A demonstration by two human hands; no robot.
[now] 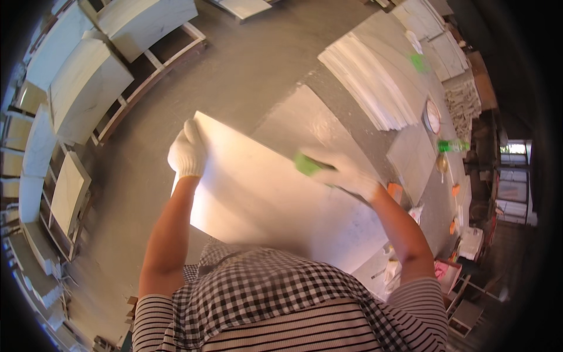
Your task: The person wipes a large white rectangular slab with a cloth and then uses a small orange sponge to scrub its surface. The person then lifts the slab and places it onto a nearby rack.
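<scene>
A large pale tile [252,188], white with a soft sheen, lies tilted in front of my body. My left hand [187,154], in a white knit glove, is closed round its far left corner. My right hand [355,176], gloved and smeared by motion, is over the tile's right part. It holds a green block-like tool [307,164] with a dark edge, too blurred to name more exactly. Whether the tool touches the tile cannot be made out. Another flat pale tile [305,114] lies just beyond, partly hidden by my right hand.
At the right stand a tile stack [366,82], a round bowl [432,114], a green bottle [451,146] and an orange item [394,192]. More veined slabs [88,88] rest on racks [146,73] at the left. Grey floor [252,64] lies between.
</scene>
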